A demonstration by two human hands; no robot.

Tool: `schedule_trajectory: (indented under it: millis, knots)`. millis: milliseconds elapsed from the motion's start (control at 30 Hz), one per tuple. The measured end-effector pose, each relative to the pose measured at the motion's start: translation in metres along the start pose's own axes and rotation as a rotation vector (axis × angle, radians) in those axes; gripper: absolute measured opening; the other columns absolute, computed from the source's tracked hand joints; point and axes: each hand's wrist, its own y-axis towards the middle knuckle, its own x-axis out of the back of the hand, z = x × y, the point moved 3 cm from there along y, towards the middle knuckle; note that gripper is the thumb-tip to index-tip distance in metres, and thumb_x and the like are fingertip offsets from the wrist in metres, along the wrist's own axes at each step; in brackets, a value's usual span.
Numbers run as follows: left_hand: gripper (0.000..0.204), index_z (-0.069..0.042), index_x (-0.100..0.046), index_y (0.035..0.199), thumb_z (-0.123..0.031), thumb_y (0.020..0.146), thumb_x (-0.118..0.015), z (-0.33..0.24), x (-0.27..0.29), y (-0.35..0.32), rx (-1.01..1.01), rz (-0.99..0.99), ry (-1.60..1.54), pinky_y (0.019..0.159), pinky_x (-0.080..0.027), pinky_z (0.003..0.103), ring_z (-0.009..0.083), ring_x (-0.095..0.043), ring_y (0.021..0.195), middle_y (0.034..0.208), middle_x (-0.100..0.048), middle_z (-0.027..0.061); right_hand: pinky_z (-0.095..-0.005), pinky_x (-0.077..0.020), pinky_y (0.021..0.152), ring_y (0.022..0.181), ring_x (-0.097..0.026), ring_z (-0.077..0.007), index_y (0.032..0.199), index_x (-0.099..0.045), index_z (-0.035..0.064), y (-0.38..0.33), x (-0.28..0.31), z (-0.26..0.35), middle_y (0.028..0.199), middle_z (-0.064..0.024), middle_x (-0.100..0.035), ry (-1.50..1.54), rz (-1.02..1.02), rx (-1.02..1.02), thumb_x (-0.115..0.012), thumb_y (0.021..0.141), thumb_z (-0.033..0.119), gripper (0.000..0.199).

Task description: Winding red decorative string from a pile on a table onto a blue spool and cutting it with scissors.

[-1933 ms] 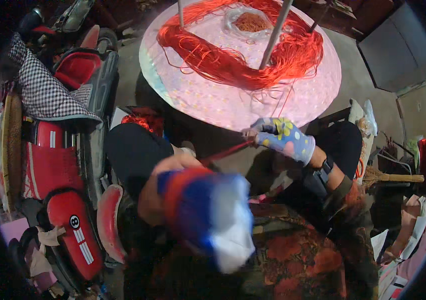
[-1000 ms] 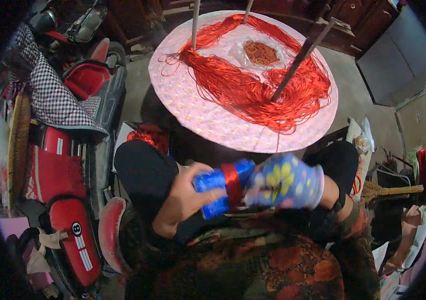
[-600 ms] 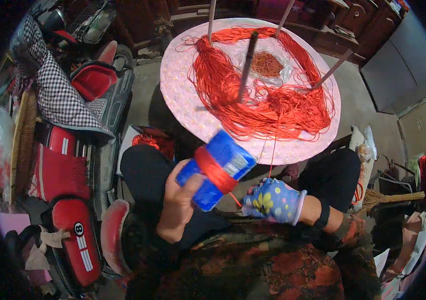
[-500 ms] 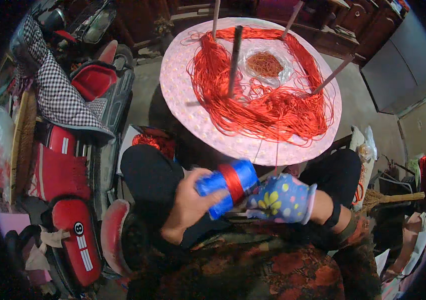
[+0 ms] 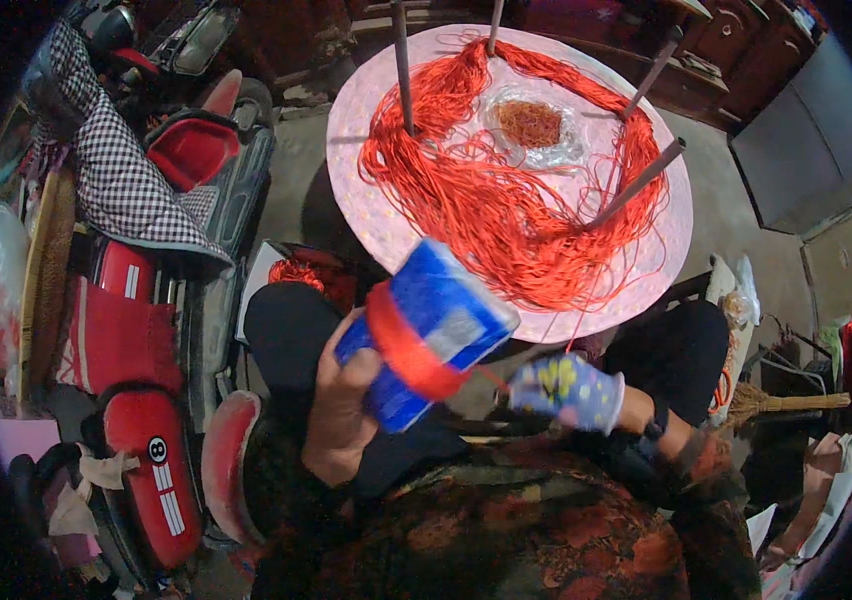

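Note:
In my left hand (image 5: 341,405) is a blue rectangular pack (image 5: 451,305), tilted, with a band of red cord (image 5: 401,345) wound round its middle. My fingers grip its left end. A short stretch of cord runs from the pack to my right hand (image 5: 561,392), which wears a blue flowered, dotted glove. Its fingers are closed around the cord. From there the strand goes up to a large loose skein of red cord (image 5: 486,235), spread round upright rods (image 5: 402,70) on a round pink patterned tabletop (image 5: 366,220).
Within the skein lies a clear plastic bag (image 5: 531,125) of brownish-orange strands. A box of red cord (image 5: 296,275) stands by my left knee. Left is a scooter (image 5: 236,200) with a checked cover; right, a straw broom (image 5: 776,402) and a grey cabinet (image 5: 806,140).
The tabletop with its rods and skein has turned clockwise. My left hand has tipped and raised the blue pack, showing its broad face. More cord shows between the pack and my right hand.

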Motion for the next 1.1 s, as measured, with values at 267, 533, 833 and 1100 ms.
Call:
schedule_trajectory:
  millis: [267, 533, 833, 1100]
  knots:
    - [0.059, -0.003, -0.057, 0.116, -0.023, 0.068, -0.085, 0.029, -0.007, -0.01, 0.391, 0.402, 0.763, 0.083, -0.048, 0.031, 0.0108, -0.057, 0.092, 0.099, -0.061, 0.0025, -0.0296, -0.0495, 0.063, 0.068, -0.064, -0.0168, 0.085, -0.067, 0.0073, 0.021, 0.048, 0.051, 0.076, -0.0052, -0.066, -0.069, -0.035, 0.163, -0.074, 0.081, 0.029, 0.023]
    - [0.071, 0.0, -0.045, 0.131, -0.03, 0.077, -0.079, 0.003, -0.016, -0.024, 0.366, 0.179, -0.218, 0.096, -0.046, 0.035, 0.0192, -0.059, 0.109, 0.119, -0.06, 0.0094, -0.0312, -0.0511, 0.075, 0.081, -0.066, -0.0177, 0.099, -0.065, 0.0065, 0.007, 0.012, -0.018, 0.086, -0.0061, -0.068, 0.289, -0.056, -0.046, -0.062, 0.092, 0.025, 0.02]
    - [0.048, -0.003, -0.058, 0.108, -0.017, 0.069, -0.082, 0.014, -0.018, -0.001, 0.113, 0.193, 0.952, 0.077, -0.049, 0.029, 0.0117, -0.057, 0.086, 0.095, -0.06, 0.0043, -0.0339, -0.0521, 0.067, 0.079, -0.066, -0.0245, 0.091, -0.07, 0.0138, -0.014, 0.034, 0.063, 0.088, -0.007, -0.069, -0.285, 0.0, 0.338, -0.065, 0.083, 0.023, 0.014]
    - [0.063, -0.002, -0.054, 0.121, -0.031, 0.071, -0.077, 0.01, 0.004, -0.022, 0.406, 0.379, -0.046, 0.087, -0.05, 0.037, 0.0199, -0.061, 0.101, 0.113, -0.061, 0.0102, -0.0275, -0.05, 0.078, 0.082, -0.063, -0.0121, 0.097, -0.066, 0.0044, 0.016, 0.017, -0.019, 0.089, -0.0043, -0.068, 0.454, -0.109, -0.105, -0.064, 0.09, 0.019, 0.016]
